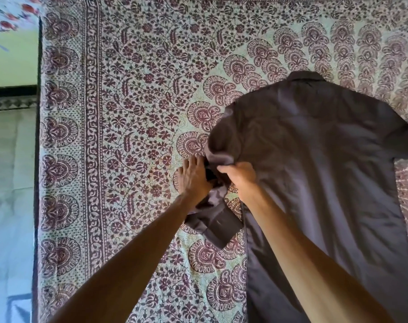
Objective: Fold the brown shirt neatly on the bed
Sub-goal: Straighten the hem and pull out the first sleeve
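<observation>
The brown shirt [319, 159] lies spread face down on the bed, collar at the far end, body running toward me on the right. Its left sleeve is bunched and folded back near the armpit, with the cuff end [218, 226] lying on the bedspread. My right hand [239, 174] is closed on a fold of the sleeve at the shoulder seam. My left hand [193, 177] lies with fingers spread on the bedspread, its thumb side against the bunched sleeve; whether it grips the fabric is hidden.
A patterned maroon and cream bedspread [128, 136] covers the bed. The bed's left edge [36, 183] runs down the frame, with pale floor [9, 183] beyond it. The shirt's right sleeve [405, 141] reaches the frame's right edge.
</observation>
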Motion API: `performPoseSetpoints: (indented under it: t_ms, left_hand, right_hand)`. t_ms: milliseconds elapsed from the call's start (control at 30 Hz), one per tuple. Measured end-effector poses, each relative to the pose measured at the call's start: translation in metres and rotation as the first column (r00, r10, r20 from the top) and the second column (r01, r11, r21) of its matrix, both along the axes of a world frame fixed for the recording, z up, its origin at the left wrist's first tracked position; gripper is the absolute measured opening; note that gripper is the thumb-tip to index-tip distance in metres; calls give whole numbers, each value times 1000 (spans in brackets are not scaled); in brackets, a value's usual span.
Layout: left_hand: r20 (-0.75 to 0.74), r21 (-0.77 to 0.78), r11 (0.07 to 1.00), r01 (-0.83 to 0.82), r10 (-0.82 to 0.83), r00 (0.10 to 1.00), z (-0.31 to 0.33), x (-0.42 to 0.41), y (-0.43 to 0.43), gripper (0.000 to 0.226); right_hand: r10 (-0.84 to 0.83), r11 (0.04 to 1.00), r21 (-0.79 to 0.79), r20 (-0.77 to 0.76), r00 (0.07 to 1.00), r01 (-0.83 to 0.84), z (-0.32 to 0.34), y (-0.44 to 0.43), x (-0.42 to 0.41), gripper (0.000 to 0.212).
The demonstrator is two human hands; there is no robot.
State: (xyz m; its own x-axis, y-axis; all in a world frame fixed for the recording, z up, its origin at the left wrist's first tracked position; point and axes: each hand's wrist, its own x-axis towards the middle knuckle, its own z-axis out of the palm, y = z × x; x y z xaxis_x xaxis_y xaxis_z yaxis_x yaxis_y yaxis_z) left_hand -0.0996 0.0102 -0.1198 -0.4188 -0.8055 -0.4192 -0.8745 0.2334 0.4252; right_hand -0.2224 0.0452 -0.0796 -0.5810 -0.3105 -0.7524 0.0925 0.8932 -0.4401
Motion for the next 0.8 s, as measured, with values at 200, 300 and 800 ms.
performPoseSetpoints:
  t_ms: [200, 300, 800]
  left_hand:
    - [-63, 46, 998, -48, 51, 997, -2, 8, -14, 44]
    - [-316, 347, 935, -65, 182, 931, 9, 16, -22, 29]
    - [-49, 0, 945, -326, 325, 944, 101, 122, -102, 21]
  right_hand:
    - [-570, 681, -160, 496, 655, 714, -13, 5, -22, 9]
    - [-623, 615, -130, 524, 580, 778, -15, 18, -21, 26]
    - [-295, 897, -6, 736, 610, 442, 7, -21, 82, 14]
